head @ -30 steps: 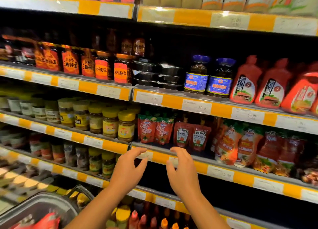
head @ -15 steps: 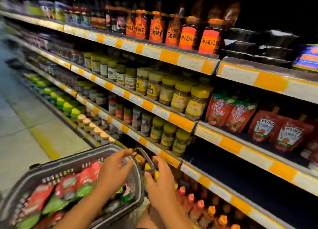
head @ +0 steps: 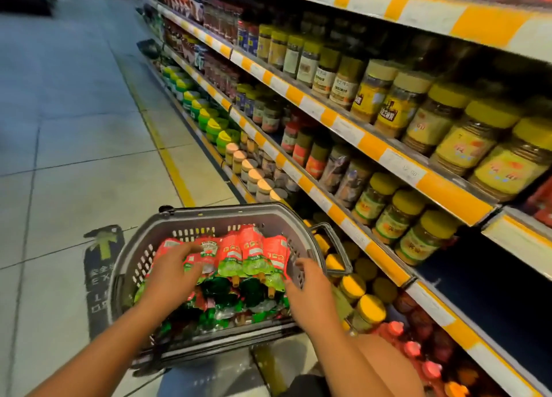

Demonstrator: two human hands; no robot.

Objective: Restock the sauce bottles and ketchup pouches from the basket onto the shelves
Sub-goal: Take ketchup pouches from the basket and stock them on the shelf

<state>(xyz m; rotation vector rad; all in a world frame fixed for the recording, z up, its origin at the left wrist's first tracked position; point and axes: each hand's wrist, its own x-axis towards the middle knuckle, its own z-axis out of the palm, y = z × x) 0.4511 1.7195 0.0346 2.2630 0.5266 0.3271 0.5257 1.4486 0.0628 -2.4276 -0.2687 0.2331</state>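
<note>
A grey plastic basket (head: 209,217) sits low in front of me, filled with red-and-green ketchup pouches (head: 248,256) lying with their spouts toward me. My left hand (head: 171,274) reaches into the basket with spread fingers lying on the left pouches, not clearly gripping any. My right hand (head: 307,289) is at the right end of the pile, fingers loosely spread beside the outermost pouch. The shelves (head: 352,134) run along the right. Red-capped sauce bottles (head: 415,349) stand on the bottom shelf at lower right.
Yellow-lidded jars (head: 466,140) fill the middle shelves to the right. Green and pale lids (head: 215,131) line the bottom shelf further off. The tiled aisle floor (head: 74,128) with a yellow line stretches left. The basket handle (head: 334,247) hangs toward the shelf.
My view swung from the shelf down and left to the basket. Both hands dropped from the shelf edge into the basket and now lie on the pouches.
</note>
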